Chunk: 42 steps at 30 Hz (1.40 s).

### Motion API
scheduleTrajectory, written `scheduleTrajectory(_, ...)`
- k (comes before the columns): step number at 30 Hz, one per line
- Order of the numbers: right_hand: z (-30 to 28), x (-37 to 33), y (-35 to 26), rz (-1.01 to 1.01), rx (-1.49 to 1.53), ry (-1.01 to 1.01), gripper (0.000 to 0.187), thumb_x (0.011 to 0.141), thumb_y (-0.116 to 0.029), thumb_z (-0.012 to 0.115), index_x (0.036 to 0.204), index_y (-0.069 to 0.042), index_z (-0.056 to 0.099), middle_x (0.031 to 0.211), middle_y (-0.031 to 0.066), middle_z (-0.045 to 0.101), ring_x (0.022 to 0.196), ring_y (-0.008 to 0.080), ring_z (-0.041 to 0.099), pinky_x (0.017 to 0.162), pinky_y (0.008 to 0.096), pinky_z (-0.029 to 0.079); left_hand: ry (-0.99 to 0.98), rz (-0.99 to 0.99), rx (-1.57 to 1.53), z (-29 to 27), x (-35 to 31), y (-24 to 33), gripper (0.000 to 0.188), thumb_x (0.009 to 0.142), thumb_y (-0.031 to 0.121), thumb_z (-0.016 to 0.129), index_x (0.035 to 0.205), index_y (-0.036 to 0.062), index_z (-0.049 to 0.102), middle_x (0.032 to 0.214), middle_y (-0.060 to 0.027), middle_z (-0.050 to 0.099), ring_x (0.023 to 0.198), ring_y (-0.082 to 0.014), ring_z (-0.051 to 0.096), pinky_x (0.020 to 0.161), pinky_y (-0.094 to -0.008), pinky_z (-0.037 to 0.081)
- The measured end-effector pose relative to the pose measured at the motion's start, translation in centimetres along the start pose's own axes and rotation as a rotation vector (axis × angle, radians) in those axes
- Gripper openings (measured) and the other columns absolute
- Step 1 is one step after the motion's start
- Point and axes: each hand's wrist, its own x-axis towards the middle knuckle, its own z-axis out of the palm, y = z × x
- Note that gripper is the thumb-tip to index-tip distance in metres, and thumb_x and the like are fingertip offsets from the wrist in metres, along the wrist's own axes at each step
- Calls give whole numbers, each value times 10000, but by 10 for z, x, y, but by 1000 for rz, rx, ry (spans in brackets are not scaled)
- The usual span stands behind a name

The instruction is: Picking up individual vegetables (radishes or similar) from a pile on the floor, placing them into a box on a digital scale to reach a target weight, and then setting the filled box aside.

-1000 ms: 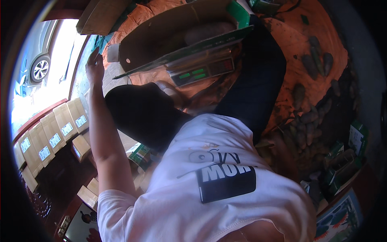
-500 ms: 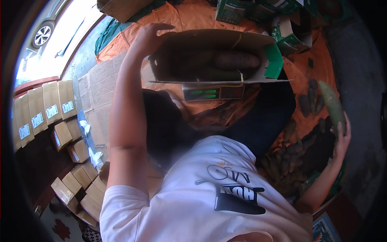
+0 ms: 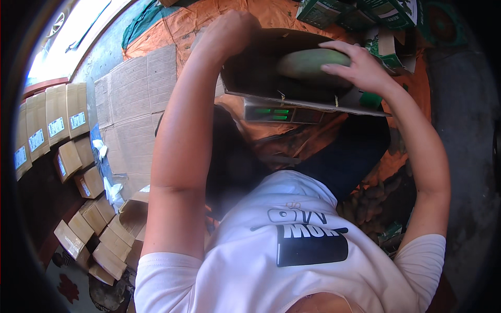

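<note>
My right hand (image 3: 361, 65) is over a long, thick green vegetable (image 3: 300, 63), with thumb and fingers spread around its right end. It lies lengthwise inside an open cardboard box (image 3: 313, 103); its exact kind I cannot tell. At the box's far left corner is my left hand (image 3: 229, 32), curled over the cardboard with its fingertips hidden. The box rests above a scale (image 3: 287, 113) with a lit green display, between my legs. The box's dark inside hides what lies beneath the vegetable.
An orange sheet (image 3: 195, 26) covers the floor. Flattened cardboard (image 3: 130, 115) lies at the left, beside several small brown cartons (image 3: 78, 227). Green printed boxes (image 3: 386, 15) stand at the far right. A pile of elongated root vegetables (image 3: 368, 203) lies near my right leg.
My right hand has carried the green vegetable from the right side into the box. My left hand has shifted along the box's left end and curled. The view has moved slightly.
</note>
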Motion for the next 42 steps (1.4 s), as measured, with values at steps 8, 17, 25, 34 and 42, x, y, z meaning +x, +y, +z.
scheduleTrajectory(8, 11, 9, 3, -104, 116, 195, 431, 934, -312, 675, 1296, -87, 616, 1110, 158, 692, 977, 238, 693, 881, 358, 544, 91, 43, -17, 8, 6, -10, 419, 807, -48, 541, 1116, 141, 752, 1035, -193, 723, 1001, -353, 695, 906, -430, 552)
scheduleTrajectory(17, -28, -177, 70, 26, 262, 856, 271, 1010, -122, 596, 1237, 18, 640, 1150, 105, 705, 1012, 155, 682, 916, 272, 514, 17, 101, -25, -4, -2, 1, 340, 802, -13, 549, 1067, 47, 753, 1045, -196, 731, 970, -339, 707, 852, -416, 555)
scheduleTrajectory(25, 157, -362, 217, 742, 572, 925, 249, 1009, -33, 549, 1241, 7, 631, 1135, 109, 699, 993, 144, 671, 920, 295, 519, 468, 163, 25, 4, 17, -54, 302, 940, 175, 594, 1208, 238, 718, 1149, -124, 716, 1083, -326, 677, 920, -405, 531)
scheduleTrajectory(34, 457, -506, 276, 966, 761, 447, 292, 870, 17, 632, 1160, -13, 610, 1062, 108, 674, 962, 211, 661, 834, 326, 531, 562, 95, 117, -5, 2, -91, 310, 928, 264, 612, 1215, 309, 719, 1172, -119, 714, 1090, -329, 675, 936, -417, 521)
scheduleTrajectory(42, 521, -512, 194, 972, 557, -31, 312, 859, -34, 618, 1170, -43, 594, 1063, 164, 638, 942, 283, 652, 815, 409, 531, 526, 17, 185, -48, -15, -110, 315, 947, 234, 633, 1251, 270, 705, 1218, -99, 706, 1084, -269, 684, 928, -380, 508)
